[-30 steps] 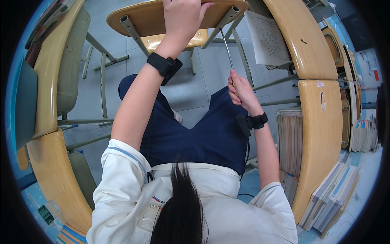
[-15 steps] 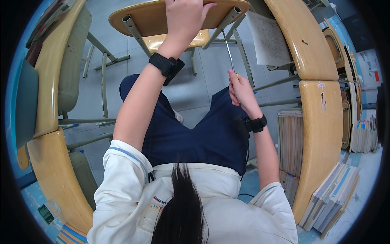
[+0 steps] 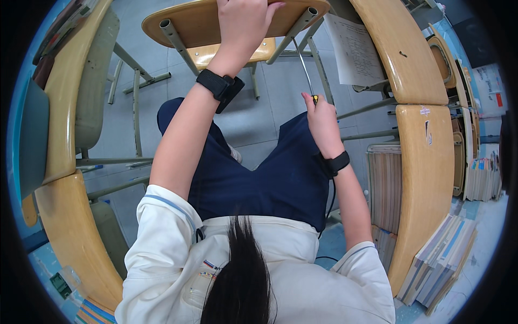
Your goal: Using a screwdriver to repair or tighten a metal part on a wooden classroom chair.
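At the top of the view is a wooden chair point(image 3: 194, 25) with grey tube legs, its curved board tilted toward me. My left hand point(image 3: 243, 24) lies across the board and holds on to it; the thumb shows, while the other fingertips run past the upper edge. My right hand point(image 3: 324, 121) is closed around a screwdriver point(image 3: 303, 63) with a yellow and black handle. Its long metal shaft points up and away, the far end reaching the underside of the board beside the right tube. Whether the tip sits in a screw cannot be made out.
Wooden desks point(image 3: 422, 162) stand close on my right, with stacked books point(image 3: 384, 183) inside and more books point(image 3: 440, 262) beside them. A printed sheet point(image 3: 359, 51) hangs from one desk. Other desks point(image 3: 75, 216) line my left. Tiled floor point(image 3: 251, 127) shows between my knees.
My right hand has turned at the wrist: its back faces up more, and the yellow and black handle shows more clearly. The left hand has kept its place on the chair.
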`<state>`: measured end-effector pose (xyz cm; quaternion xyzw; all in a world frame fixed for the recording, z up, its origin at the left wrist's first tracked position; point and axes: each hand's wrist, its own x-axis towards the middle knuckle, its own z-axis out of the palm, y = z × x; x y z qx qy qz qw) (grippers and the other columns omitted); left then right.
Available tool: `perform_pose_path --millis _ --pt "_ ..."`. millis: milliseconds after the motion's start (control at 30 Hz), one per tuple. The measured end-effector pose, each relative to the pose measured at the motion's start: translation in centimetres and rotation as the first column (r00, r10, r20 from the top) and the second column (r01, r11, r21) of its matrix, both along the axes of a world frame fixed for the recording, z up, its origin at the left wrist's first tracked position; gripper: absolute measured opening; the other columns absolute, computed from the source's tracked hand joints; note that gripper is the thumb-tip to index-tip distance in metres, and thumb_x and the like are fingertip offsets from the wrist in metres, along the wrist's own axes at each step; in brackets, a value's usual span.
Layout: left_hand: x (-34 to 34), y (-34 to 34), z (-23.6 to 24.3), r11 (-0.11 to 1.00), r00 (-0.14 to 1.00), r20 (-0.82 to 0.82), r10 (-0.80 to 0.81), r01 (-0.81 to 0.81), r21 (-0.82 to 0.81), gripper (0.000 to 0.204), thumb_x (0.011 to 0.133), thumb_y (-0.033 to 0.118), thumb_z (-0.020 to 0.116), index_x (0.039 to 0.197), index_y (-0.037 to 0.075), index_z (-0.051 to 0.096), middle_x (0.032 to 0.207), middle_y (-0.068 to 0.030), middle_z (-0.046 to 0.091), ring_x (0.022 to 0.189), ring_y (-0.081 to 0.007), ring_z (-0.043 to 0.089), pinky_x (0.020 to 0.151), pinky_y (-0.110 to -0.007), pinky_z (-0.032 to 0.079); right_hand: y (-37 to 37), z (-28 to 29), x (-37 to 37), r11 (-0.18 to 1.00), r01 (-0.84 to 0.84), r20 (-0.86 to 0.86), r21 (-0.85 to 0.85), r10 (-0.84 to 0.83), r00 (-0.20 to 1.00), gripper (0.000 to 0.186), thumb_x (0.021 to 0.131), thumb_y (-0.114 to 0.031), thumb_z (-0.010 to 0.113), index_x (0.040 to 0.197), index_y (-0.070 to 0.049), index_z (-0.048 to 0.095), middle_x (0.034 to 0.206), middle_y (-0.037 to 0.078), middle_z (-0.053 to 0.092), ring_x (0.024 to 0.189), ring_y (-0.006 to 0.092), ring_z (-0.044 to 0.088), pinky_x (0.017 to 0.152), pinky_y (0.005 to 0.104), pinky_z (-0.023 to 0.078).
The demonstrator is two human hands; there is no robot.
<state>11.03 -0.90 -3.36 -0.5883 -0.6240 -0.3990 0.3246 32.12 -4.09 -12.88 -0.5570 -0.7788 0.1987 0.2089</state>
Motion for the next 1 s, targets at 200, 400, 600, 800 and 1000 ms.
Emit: perform_pose_path --millis 200,400,600,800,1000 --pt "-0.1 -0.1 0.0 1.000 1.000 0.010 -0.019 0.019 -0.006 0.022 0.073 0.027 0.064 0.080 0.008 0.055 0.077 -0.0070 0.053 0.080 -0.0239 0.050 0.076 -0.037 0.035 -1.1 1.2 -0.8 0.993 0.089 0.144 0.074 -0.099 0.985 0.041 0.090 -0.033 0.048 0.081 0.007 0.051 0.064 0.026 0.056 0.066 0.0430 0.056 0.056 0.0452 0.046" --pt "2.5 -0.6 -4.4 0.951 0.958 0.170 -0.230 0.184 0.249 0.033 0.078 0.019 0.062 0.108 0.008 0.051 0.102 -0.0095 0.049 0.097 -0.0267 0.046 0.086 -0.039 0.035 -0.9 1.4 -0.8 0.995 0.088 0.071 0.040 -0.090 0.993 0.041 0.089 -0.031 0.050 0.078 0.008 0.052 0.064 0.028 0.054 0.066 0.0445 0.054 0.057 0.0459 0.042" --pt "7.9 -0.6 -9.6 0.517 -0.024 0.999 0.030 0.856 0.005 0.040 0.092 0.028 0.047 0.109 -0.008 0.044 0.096 -0.0143 0.054 0.090 -0.0205 0.057 0.080 -0.033 0.048 -0.8 1.3 -0.8 0.999 0.033 0.000 0.001 -0.033 0.999 0.040 0.090 -0.032 0.048 0.081 0.007 0.051 0.066 0.028 0.056 0.068 0.0443 0.056 0.056 0.0459 0.046" --pt "8.1 0.6 -10.2 0.467 -0.463 0.876 0.137 0.810 0.355 0.026 0.095 0.019 0.037 0.102 -0.005 0.044 0.087 -0.0140 0.057 0.088 -0.0262 0.063 0.081 -0.033 0.051 0.3 0.5 1.8 0.766 -0.256 -0.555 -0.590 -0.154 0.818 0.041 0.092 -0.036 0.043 0.096 0.004 0.052 0.068 0.015 0.055 0.052 0.0237 0.051 0.050 0.0316 0.042" --pt "9.3 0.6 -10.3 0.475 -0.584 0.811 0.017 0.719 0.508 0.025 0.095 0.021 0.038 0.100 -0.003 0.043 0.084 -0.0119 0.057 0.089 -0.0256 0.062 0.082 -0.034 0.051 -1.5 -1.6 3.6 0.181 -0.981 -0.385 -0.071 -0.912 -0.140 0.042 0.094 -0.040 0.036 0.097 0.001 0.043 0.058 0.000 0.027 0.038 0.0064 0.022 0.028 0.0187 0.019"
